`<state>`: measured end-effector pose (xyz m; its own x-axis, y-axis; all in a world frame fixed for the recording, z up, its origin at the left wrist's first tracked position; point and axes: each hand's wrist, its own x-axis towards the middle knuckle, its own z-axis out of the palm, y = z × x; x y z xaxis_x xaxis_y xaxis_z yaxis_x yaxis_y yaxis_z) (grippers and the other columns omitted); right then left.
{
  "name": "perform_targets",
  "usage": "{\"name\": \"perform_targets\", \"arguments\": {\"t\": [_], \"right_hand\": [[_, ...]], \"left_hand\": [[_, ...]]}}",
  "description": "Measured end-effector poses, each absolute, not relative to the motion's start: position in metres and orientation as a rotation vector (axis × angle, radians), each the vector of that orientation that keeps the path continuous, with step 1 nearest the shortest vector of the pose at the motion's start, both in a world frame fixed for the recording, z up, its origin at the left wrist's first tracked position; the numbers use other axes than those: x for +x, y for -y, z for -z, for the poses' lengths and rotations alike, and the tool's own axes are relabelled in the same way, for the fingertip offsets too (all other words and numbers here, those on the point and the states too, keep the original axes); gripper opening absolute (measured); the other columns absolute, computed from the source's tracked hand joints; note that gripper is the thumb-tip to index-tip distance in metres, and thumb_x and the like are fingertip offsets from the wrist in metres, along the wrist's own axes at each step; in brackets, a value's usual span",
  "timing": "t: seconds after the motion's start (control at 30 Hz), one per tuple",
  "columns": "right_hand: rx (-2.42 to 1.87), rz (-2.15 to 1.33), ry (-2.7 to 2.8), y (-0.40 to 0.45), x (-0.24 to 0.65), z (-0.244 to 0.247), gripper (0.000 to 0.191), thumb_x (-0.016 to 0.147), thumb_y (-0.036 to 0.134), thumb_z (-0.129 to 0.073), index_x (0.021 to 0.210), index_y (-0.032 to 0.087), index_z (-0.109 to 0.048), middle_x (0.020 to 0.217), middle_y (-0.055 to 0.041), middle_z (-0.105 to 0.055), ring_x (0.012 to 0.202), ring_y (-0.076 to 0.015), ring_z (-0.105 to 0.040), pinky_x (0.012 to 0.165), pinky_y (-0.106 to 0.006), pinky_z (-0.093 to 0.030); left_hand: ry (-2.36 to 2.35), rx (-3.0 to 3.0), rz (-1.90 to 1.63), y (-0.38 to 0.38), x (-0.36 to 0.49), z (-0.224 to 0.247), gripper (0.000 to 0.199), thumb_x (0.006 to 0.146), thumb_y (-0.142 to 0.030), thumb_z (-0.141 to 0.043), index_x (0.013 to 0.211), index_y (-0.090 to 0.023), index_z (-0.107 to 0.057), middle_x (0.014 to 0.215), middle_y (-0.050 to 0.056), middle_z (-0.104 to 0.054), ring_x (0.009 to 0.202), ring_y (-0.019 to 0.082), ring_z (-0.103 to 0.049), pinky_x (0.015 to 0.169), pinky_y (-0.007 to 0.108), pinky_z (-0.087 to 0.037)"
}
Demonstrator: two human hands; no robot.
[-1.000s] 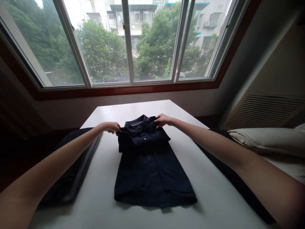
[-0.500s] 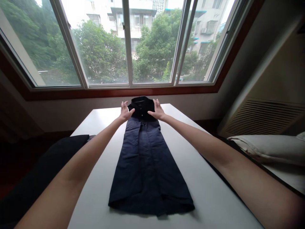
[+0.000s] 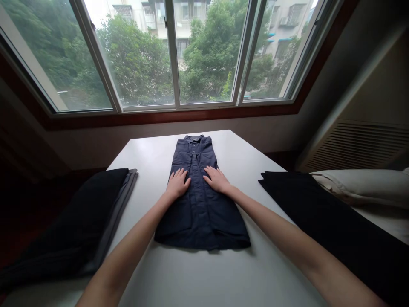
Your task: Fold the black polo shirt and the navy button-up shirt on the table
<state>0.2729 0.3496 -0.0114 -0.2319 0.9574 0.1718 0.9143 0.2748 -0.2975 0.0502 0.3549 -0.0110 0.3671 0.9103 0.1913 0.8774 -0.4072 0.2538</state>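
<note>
A dark navy garment point(image 3: 200, 213) with a collar and a button strip lies lengthwise on the white table point(image 3: 204, 277), its collar at the far end and its wider hem towards me. My left hand point(image 3: 179, 182) rests on the garment's left part, fingers spread. On its right part lies my right hand point(image 3: 216, 178), also with fingers apart. Both palms face down at about mid-length, and neither hand grips the cloth. Between them the button strip shows.
Folded dark clothes point(image 3: 73, 217) lie over the table's left side. At the right are black cloth point(image 3: 322, 213) and a pale cushion-like bundle point(image 3: 367, 183). A window point(image 3: 204, 111) spans the wall beyond the table's far edge.
Both hands have moved back towards me from the collar area and now lie on the middle of the garment. The collar end now looks navy instead of black, and the hem appears farther away.
</note>
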Motion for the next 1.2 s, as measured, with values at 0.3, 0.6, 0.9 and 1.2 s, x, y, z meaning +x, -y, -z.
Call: {"name": "perform_targets", "arguments": {"t": [0.3, 0.6, 0.9, 1.2], "right_hand": [[-1.749, -0.147, 2.307, -0.25, 0.281, 0.009, 0.057, 0.098, 0.043, -0.035, 0.149, 0.017, -0.037, 0.156, -0.0091, -0.03, 0.145, -0.0234, -0.023, 0.118, -0.047, -0.015], [-1.592, -0.164, 2.392, -0.126, 0.301, 0.002, 0.058, 0.097, 0.047, -0.036, 0.148, 0.02, -0.038, 0.155, -0.0085, -0.031, 0.145, -0.0229, -0.026, 0.119, -0.047, -0.018], [-1.413, -0.28, 2.405, -0.086, 0.301, -0.011, 0.068, 0.089, 0.055, -0.052, 0.147, 0.024, -0.037, 0.154, -0.0109, -0.035, 0.143, -0.0283, -0.03, 0.117, -0.056, -0.019], [-1.226, -0.289, 2.316, -0.087, 0.297, -0.008, 0.048, 0.088, 0.042, -0.059, 0.132, 0.022, -0.053, 0.14, -0.0115, -0.052, 0.131, -0.0275, -0.046, 0.11, -0.047, -0.037]], "left_hand": [[-1.629, 2.525, -0.406, -0.256, 0.037, 0.001, 0.059, 0.097, -0.047, -0.034, 0.145, -0.013, -0.039, 0.156, 0.012, -0.031, 0.146, 0.026, -0.023, 0.12, 0.046, -0.015], [-1.471, 2.565, -0.393, -0.131, 0.008, -0.012, 0.058, 0.097, -0.052, -0.036, 0.146, -0.02, -0.038, 0.157, 0.006, -0.03, 0.147, 0.024, -0.021, 0.12, 0.045, -0.016], [-1.45, 2.538, -0.659, -0.093, 0.001, -0.014, 0.041, 0.092, -0.043, -0.055, 0.126, -0.021, -0.054, 0.141, 0.009, -0.052, 0.133, 0.023, -0.044, 0.112, 0.04, -0.034], [-1.504, 2.577, -0.774, -0.092, 0.002, -0.015, 0.011, 0.093, -0.029, -0.053, 0.096, -0.02, -0.059, 0.103, 0.007, -0.062, 0.098, 0.023, -0.058, 0.087, 0.036, -0.048]]}}
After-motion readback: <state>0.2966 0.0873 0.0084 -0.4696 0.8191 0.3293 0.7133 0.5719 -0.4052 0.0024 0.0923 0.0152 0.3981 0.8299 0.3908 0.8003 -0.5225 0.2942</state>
